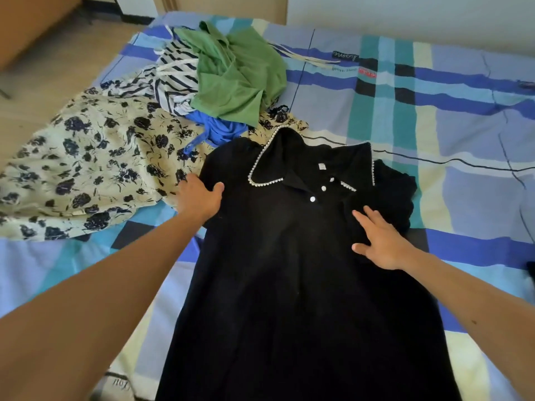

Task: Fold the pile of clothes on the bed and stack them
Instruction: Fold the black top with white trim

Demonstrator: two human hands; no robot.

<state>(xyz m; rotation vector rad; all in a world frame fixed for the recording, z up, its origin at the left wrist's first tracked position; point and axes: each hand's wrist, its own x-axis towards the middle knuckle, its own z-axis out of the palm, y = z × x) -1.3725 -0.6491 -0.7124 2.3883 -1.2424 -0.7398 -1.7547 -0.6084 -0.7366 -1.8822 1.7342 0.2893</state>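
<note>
Hands, left (199, 199) and right (382, 241), flat on dress (289, 270)

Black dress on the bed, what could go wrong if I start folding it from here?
1. The dress has its sleeve bunched beyond the right hand; folding now could trap creases.
2. By the left hand, its shoulder meets the floral garment, which might get dragged into the fold.

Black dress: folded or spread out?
Spread. The black dress lies flat, unfolded on the bed, collar and buttons showing; left hand and right hand rest on it.
</note>
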